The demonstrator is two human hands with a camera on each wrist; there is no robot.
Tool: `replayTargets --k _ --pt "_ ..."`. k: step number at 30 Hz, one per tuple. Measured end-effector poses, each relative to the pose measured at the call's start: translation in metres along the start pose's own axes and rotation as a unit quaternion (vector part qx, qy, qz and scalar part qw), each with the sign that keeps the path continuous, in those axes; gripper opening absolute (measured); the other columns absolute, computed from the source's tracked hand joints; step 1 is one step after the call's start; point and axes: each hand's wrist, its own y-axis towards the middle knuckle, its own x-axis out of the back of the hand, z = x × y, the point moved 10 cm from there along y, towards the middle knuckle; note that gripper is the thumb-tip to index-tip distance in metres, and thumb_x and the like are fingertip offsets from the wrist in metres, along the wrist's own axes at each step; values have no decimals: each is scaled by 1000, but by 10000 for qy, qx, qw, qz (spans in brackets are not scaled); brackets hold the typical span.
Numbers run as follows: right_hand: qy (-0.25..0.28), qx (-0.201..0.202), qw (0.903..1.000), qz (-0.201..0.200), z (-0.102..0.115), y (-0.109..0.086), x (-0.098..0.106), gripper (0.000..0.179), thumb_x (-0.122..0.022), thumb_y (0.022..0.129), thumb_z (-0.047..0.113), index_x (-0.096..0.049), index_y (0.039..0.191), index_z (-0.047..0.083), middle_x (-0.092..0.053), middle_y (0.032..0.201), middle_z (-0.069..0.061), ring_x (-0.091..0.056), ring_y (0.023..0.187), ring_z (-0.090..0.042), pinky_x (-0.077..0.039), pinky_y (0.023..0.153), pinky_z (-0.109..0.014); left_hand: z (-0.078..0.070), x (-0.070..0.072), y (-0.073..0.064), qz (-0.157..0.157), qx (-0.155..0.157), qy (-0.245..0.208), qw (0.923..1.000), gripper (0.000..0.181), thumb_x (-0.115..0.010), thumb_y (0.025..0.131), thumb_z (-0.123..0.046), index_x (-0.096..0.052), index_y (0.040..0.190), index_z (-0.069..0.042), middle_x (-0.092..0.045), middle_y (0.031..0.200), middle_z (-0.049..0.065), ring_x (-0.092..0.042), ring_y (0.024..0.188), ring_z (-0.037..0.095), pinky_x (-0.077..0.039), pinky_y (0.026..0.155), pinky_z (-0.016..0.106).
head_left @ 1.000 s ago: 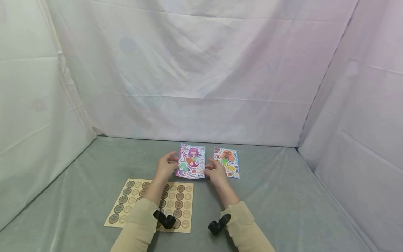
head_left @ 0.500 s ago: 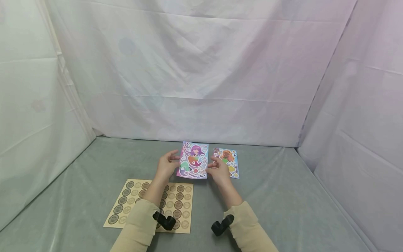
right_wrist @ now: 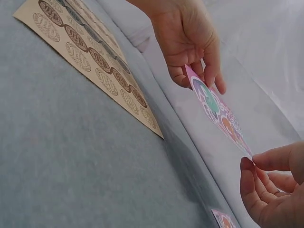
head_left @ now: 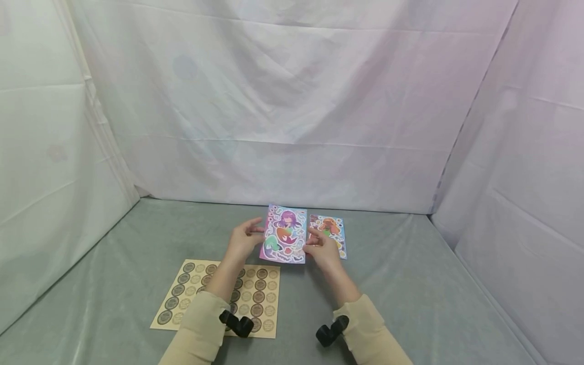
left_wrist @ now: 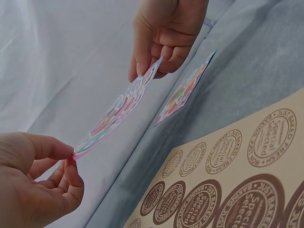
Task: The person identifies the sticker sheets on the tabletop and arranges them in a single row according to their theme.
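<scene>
A mermaid sticker sheet with a purple-haired figure is held up off the table between both hands. My left hand pinches its left edge between thumb and fingers, seen closely in the left wrist view, where the sheet bows slightly. At the opposite edge my right hand pinches it the same way; the right wrist view shows that grip on the sheet. A second sticker sheet with an orange-haired mermaid lies flat on the table just behind the right hand, which partly covers it.
A beige sheet of round brown labels lies on the grey cloth-covered table at the front left, under the left forearm. White curtains hang behind the table and on both sides.
Both hands have carried the purple-haired mermaid sticker sheet a little to the right, closer to the second sheet. The right hand now covers more of that second sheet.
</scene>
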Motion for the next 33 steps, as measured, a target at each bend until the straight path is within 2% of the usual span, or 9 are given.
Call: replayTargets --k 6,9,12,17,23,27,33 --pt "69 120 9998 122 3 -5 6 56 -68 78 -9 -56 132 3 -57 83 -7 -55 67 -14 -56 68 -35 0 -6 -4 158 69 -161 9997 56 -61 81 8 -51 136 -2 -62 110 16 -58 96 27 -51 86 42" --pt "107 179 9996 190 4 -8 9 55 -67 79 -9 -57 132 2 -56 83 -7 -55 68 -14 -55 66 -33 -1 -8 -5 214 88 -253 9994 56 -61 81 8 -52 135 -3 -61 109 16 -58 95 26 -51 84 41" --pt "119 193 9994 248 4 -10 11 55 -67 80 -8 -56 133 3 -56 84 -7 -55 70 -15 -55 66 -30 -3 -10 -7 267 76 -280 9992 56 -61 81 8 -52 135 -3 -61 109 15 -58 94 26 -50 85 44" --pt "273 236 9987 355 6 -12 16 55 -66 81 -9 -55 133 1 -55 86 -8 -54 75 -16 -56 69 -34 -5 -15 -9 383 75 -242 9989 55 -60 82 7 -52 136 -4 -61 108 14 -57 91 23 -49 86 48" --pt "411 448 9967 537 13 -17 23 54 -65 81 -11 -54 134 0 -57 88 -11 -57 75 -18 -56 70 -37 -10 -21 -12 527 86 -257 9982 57 -63 78 8 -54 133 -4 -60 103 13 -55 86 21 -51 77 40" --pt "389 432 9967 562 13 -20 27 55 -64 81 -11 -54 134 2 -58 87 -11 -57 75 -17 -56 68 -34 -12 -25 -14 616 58 -270 9977 59 -64 76 9 -55 133 -4 -60 98 12 -55 82 19 -51 73 37" --pt "177 356 9980 501 13 -25 34 55 -65 82 -10 -54 135 2 -59 86 -11 -56 75 -17 -56 67 -35 -16 -30 -19 720 27 -240 9971 56 -64 78 8 -56 133 -5 -59 95 11 -54 80 19 -52 72 35"
